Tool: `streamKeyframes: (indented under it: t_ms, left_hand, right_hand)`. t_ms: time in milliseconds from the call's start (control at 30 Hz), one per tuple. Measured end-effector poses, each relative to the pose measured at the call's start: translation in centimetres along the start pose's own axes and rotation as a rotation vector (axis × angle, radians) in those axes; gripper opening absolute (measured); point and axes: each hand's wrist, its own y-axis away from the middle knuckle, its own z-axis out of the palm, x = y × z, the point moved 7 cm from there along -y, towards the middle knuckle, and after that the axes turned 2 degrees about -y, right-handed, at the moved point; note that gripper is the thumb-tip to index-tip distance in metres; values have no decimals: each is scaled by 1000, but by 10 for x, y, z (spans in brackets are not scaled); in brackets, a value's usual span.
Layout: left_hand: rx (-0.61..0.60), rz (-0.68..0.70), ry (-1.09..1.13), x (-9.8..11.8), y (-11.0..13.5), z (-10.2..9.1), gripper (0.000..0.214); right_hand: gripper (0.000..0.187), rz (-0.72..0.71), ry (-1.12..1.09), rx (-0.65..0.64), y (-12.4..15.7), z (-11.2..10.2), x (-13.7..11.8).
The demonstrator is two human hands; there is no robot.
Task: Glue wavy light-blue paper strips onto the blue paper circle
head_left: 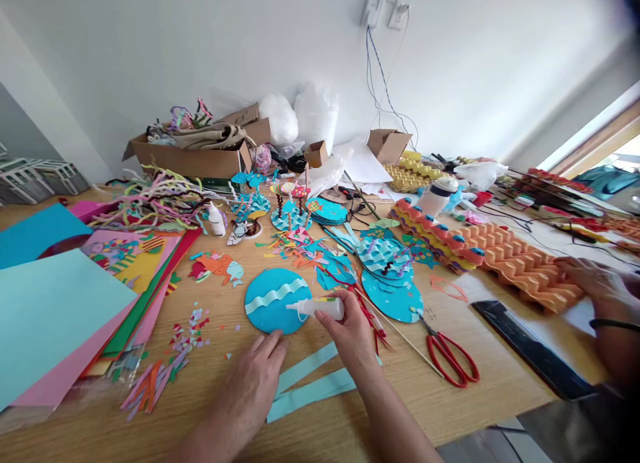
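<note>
A blue paper disc [277, 320] lies on the wooden table with a wavy light-blue strip [277, 295] across it. My right hand [350, 326] grips a white glue bottle [320, 307], tilted so its nozzle points left, just over the disc. My left hand [257, 376] rests with its fingers stretched out at the disc's lower edge, holding nothing. Below the disc, partly under my right wrist, lie straight light-blue paper strips [313, 391]. Cut paper fish [217, 266] sit to the disc's upper left.
Red-handled scissors [453, 359] and a thin stick [400, 331] lie to the right, near more blue discs [395, 296]. Coloured paper sheets [60, 316] cover the left side. At far right, another person's hand [593, 283] touches an orange egg carton [520, 263].
</note>
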Motion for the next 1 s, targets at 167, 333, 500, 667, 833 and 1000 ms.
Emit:
streamKeyframes:
  t_ms: [167, 333, 500, 667, 833, 1000]
  left_hand:
    - [43, 13, -12, -1, 1, 3, 46]
    - [68, 10, 4, -1, 2, 2, 45]
    - [47, 6, -20, -1, 2, 3, 46]
    - [59, 6, -10, 0, 2, 1, 47]
    - [34, 10, -4, 1, 0, -1, 47]
    - [51, -13, 27, -2, 1, 0, 49]
  right_hand:
    - [31, 0, 75, -57, -1, 3, 0]
    - [29, -18, 105, -44, -2, 2, -2]
    - [30, -9, 90, -41, -3, 1, -2]
    - [30, -7, 125, -65, -3, 3, -5]
    - [29, -17, 130, -63, -3, 2, -6]
    - [35, 56, -209, -21, -4, -3, 2]
